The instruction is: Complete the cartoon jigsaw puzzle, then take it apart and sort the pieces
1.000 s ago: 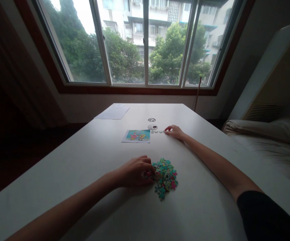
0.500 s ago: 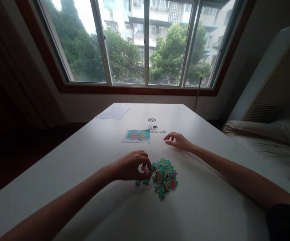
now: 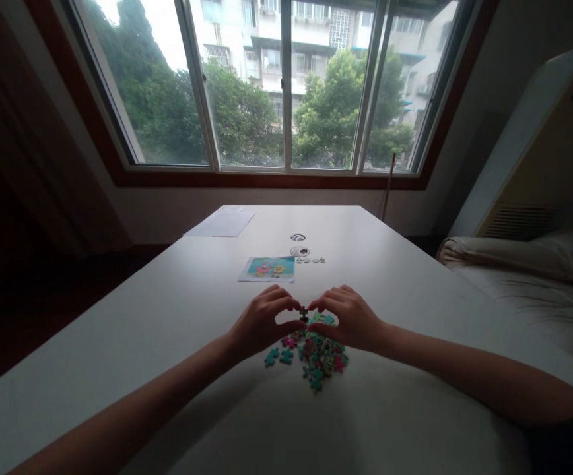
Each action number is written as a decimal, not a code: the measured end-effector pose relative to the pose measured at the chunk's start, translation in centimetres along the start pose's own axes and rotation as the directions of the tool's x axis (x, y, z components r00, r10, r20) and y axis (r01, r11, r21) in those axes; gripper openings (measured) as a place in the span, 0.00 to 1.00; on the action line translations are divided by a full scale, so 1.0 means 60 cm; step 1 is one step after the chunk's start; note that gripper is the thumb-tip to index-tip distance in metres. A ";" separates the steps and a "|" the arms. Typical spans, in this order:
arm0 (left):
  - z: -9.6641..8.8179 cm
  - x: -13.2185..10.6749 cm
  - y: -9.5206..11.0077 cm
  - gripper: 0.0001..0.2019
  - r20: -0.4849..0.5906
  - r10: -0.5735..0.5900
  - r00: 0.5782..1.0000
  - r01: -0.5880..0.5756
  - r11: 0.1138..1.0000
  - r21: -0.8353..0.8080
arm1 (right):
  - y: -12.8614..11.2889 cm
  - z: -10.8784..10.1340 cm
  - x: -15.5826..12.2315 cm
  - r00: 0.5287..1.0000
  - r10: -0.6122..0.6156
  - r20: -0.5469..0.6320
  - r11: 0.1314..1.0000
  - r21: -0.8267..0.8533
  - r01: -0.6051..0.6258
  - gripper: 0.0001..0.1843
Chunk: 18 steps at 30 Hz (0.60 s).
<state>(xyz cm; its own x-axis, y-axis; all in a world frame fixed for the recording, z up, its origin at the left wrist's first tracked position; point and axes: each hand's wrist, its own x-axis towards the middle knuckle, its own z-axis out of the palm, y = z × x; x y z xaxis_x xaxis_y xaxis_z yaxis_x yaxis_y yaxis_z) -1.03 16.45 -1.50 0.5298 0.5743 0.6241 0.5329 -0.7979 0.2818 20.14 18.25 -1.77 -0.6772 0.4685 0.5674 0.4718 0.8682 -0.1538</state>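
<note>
A heap of small teal and pink jigsaw pieces (image 3: 316,359) lies on the white table (image 3: 405,409). Just above the heap, my left hand (image 3: 261,323) and my right hand (image 3: 348,318) meet fingertip to fingertip. Both pinch one dark puzzle piece (image 3: 304,313) between them. Two teal pieces (image 3: 279,357) lie apart at the heap's left edge. Farther back lies a small colourful reference picture (image 3: 267,269). To its right, a short row of joined pale pieces (image 3: 311,260) rests on the table.
Two small round objects (image 3: 299,245) sit behind the picture, and a white sheet of paper (image 3: 221,222) lies at the far left corner. A bed with pale bedding (image 3: 529,277) stands close on the right. A wide window (image 3: 281,86) fills the far wall.
My right hand left the row of joined pieces and came back to the heap. My left hand lifted a piece from the heap, and both hands now pinch it together. Two pieces got pushed left.
</note>
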 end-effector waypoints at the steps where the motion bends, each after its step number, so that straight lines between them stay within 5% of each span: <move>1: 0.000 0.001 0.001 0.10 0.003 0.000 1.000 0.000 1.000 0.000 | 0.001 0.001 -0.001 1.000 -0.002 -0.002 1.000 -0.003 0.002 0.15; 18: 0.000 0.001 0.010 0.09 -0.016 0.011 1.000 -0.011 1.000 -0.027 | 0.000 -0.004 -0.002 0.998 -0.062 -0.022 0.997 -0.040 0.061 0.14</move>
<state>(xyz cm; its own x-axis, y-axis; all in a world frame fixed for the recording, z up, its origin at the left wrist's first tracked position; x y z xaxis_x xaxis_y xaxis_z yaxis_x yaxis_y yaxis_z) -0.69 16.02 -1.32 0.5249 0.5627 0.6387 0.5087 -0.8090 0.2947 20.37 18.15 -1.68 -0.6927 0.4098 0.5935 0.4517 0.8880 -0.0861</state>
